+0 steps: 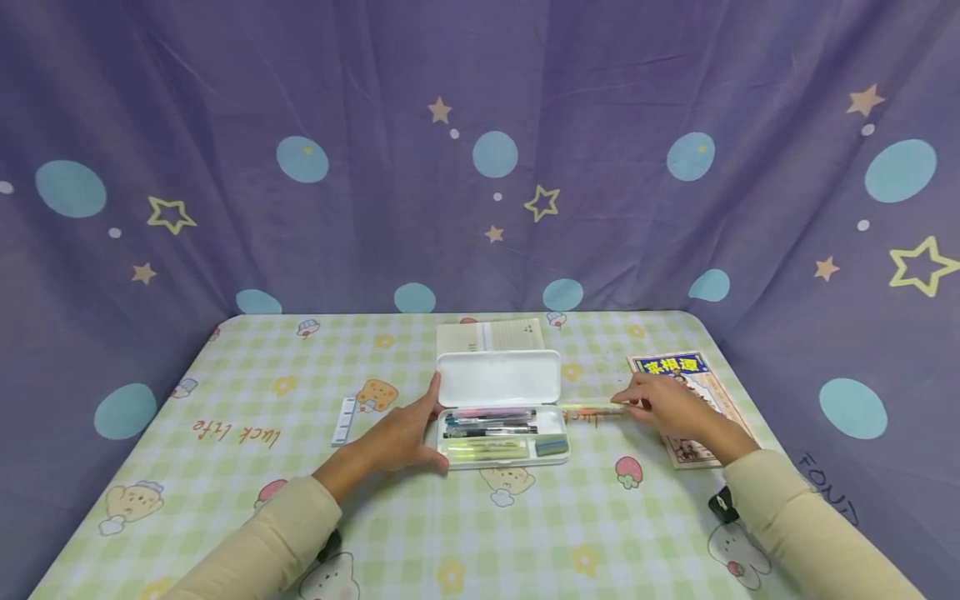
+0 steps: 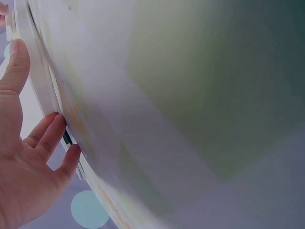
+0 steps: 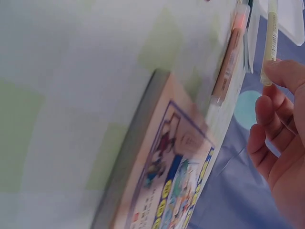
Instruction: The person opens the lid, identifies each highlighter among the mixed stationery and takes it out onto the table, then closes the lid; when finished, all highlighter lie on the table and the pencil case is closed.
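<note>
The right hand (image 1: 663, 407) pinches a yellow pen (image 3: 270, 43), partly covering the book (image 1: 701, 385) by the worktop's (image 1: 570, 517) right edge; the left hand (image 1: 402, 433), spread, touches a pencil case (image 1: 498, 380).

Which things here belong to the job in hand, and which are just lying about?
In the job:
pencil case, open, left hand against it
yellow pen, right hand pinching it
orange pen, probably

Apparently lying about:
book
notebook
white strip, left side
</note>
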The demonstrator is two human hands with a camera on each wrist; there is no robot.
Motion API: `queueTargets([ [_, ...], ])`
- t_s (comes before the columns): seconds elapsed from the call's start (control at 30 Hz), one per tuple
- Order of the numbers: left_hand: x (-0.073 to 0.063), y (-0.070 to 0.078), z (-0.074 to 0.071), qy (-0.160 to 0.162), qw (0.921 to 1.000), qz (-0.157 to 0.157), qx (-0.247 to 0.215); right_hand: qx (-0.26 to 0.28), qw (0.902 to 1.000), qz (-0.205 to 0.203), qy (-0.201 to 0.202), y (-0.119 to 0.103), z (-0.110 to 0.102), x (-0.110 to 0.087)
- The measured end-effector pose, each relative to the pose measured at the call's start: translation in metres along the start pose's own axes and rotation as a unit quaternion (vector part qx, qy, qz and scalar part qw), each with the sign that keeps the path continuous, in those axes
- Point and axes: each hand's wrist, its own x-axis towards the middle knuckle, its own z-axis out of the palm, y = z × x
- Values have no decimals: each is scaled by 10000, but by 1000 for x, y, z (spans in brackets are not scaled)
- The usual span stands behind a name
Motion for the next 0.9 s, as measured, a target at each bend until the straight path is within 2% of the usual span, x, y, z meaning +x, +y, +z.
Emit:
queueTargets([
  [0.23,-1,-2,3,-32,10000,-71,42,-74,9999,112,-31,7,5,-5],
  [0.7,-1,-1,1,22,9998,123,140,-137,9994,298,-86,18,8,-2],
  [0.9,-2,0,0,17,9999,107,68,-65,9995,285,-83,22,7,0],
])
